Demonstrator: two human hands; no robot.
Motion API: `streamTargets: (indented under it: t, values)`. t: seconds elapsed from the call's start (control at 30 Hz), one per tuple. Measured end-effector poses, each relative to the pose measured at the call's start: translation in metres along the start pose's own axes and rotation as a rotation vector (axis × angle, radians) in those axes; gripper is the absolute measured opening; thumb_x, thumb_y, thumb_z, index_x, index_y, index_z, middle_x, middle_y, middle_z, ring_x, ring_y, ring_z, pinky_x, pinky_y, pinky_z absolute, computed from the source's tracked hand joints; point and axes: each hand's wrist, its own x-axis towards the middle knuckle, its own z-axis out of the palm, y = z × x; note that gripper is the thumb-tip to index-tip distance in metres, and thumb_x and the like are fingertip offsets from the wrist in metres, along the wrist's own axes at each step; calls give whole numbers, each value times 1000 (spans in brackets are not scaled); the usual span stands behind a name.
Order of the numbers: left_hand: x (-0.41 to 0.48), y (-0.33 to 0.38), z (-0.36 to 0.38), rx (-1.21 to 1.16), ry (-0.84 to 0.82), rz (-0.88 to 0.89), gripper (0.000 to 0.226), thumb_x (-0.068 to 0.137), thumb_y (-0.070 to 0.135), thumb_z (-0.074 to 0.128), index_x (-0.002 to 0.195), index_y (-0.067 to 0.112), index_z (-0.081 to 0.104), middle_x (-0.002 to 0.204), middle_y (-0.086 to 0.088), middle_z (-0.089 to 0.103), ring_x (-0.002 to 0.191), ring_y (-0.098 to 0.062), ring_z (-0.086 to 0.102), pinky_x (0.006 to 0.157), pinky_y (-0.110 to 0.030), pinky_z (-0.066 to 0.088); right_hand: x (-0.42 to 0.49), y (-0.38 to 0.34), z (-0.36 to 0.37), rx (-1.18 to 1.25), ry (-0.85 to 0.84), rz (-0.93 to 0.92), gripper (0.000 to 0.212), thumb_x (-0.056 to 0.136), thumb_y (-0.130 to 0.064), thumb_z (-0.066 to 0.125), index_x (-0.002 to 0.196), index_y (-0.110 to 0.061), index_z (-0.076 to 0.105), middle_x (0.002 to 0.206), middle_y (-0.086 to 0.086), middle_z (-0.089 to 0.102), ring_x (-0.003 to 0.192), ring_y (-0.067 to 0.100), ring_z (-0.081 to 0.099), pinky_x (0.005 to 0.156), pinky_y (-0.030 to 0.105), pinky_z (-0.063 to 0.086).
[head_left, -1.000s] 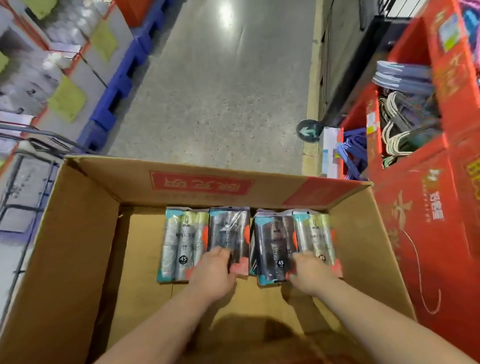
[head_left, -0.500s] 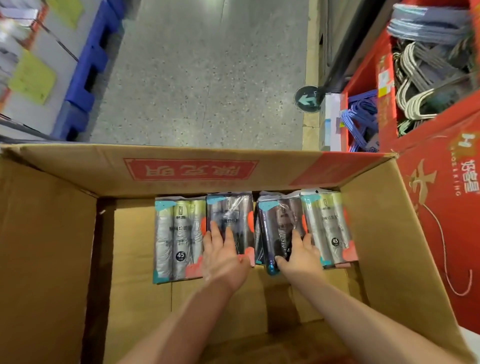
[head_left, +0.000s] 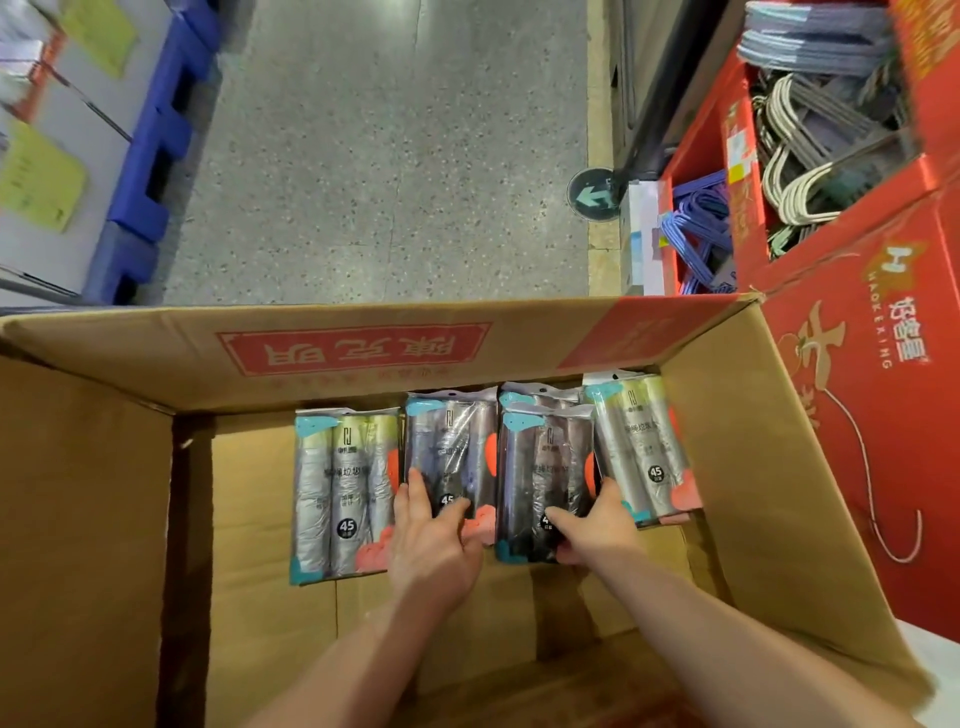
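Note:
A large open cardboard box (head_left: 88, 519) fills the lower view. Along its far wall lie several plastic packs of rolled bin bags. A light grey pack (head_left: 343, 488) lies at the left and another light pack (head_left: 641, 447) at the right. Between them lie two dark packs. My left hand (head_left: 434, 540) grips the lower end of the left dark pack (head_left: 452, 441), thumb on its right edge. My right hand (head_left: 592, 525) grips the lower end of the right dark pack (head_left: 545, 467), fingers on both of its edges. Another dark pack lies under it.
Red display cartons (head_left: 852, 332) with clothes hangers (head_left: 810, 156) stand close on the right. Blue pallets (head_left: 150, 156) and stacked goods line the left. A speckled grey floor (head_left: 395, 156) runs ahead beyond the box, with a green arrow sticker (head_left: 595, 195) at its yellow edge line.
The camera has leaned further over the box. Both hands went from lying flat on the dark packs to closing round their lower ends. The right dark pack has shifted slightly.

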Motion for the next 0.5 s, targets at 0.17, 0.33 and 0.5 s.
streamTargets:
  t: [0.17, 0.33, 0.5]
  values:
    - [11, 11, -14, -229, 62, -123, 69, 91, 32, 53, 151, 22, 21, 161, -6, -7, 147, -27, 1, 117, -44, 13, 14, 13, 2, 96, 11, -1, 46, 63, -34, 83, 89, -16, 51, 91, 12, 68, 79, 33, 68, 69, 47, 58]
    - [22, 19, -21, -258, 55, -185, 73, 88, 33, 53, 151, 18, 19, 158, -9, 10, 143, -32, 14, 114, -49, 25, -10, 8, -13, 261, 7, -25, 29, 80, -12, 75, 96, -14, 51, 78, 9, 64, 61, 25, 60, 54, 38, 54]
    - [23, 27, -21, -326, 103, -236, 70, 88, 28, 55, 149, 14, 23, 154, -13, 18, 140, -35, 18, 112, -47, 24, -17, 21, -34, 370, 133, 11, 36, 83, -11, 72, 110, -12, 48, 96, 13, 64, 71, 27, 64, 53, 35, 58]
